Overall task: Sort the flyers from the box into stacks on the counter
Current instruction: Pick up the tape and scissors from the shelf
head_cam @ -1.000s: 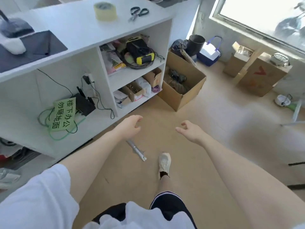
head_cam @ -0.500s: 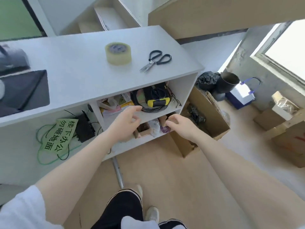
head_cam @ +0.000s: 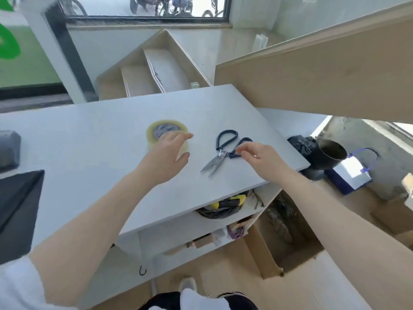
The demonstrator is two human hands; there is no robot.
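Note:
No flyers show in this view. The white counter (head_cam: pixel 89 153) carries a roll of clear tape (head_cam: pixel 156 130) and black-handled scissors (head_cam: pixel 214 163). My left hand (head_cam: pixel 167 155) reaches over the near side of the tape roll, fingers straight across its top and thumb by its side. My right hand (head_cam: pixel 259 155) hovers at the right scissor handle, its loosely curled fingertips right beside it; contact is unclear. An open cardboard box (head_cam: pixel 266 260) stands on the floor, below and to the right of the counter, with dark items inside.
A black sheet (head_cam: pixel 17 209) and a grey object (head_cam: pixel 9 148) lie on the counter's left. Shelves below hold coiled cables and a yellow tool (head_cam: pixel 225 203). A black bucket (head_cam: pixel 330 153) and blue bag (head_cam: pixel 350 177) sit right. A wooden panel (head_cam: pixel 312 74) overhangs at upper right.
The view has lifted from the floor and shelves to the counter top. Both hands rose from shelf height, the left to the tape roll, the right to the scissors.

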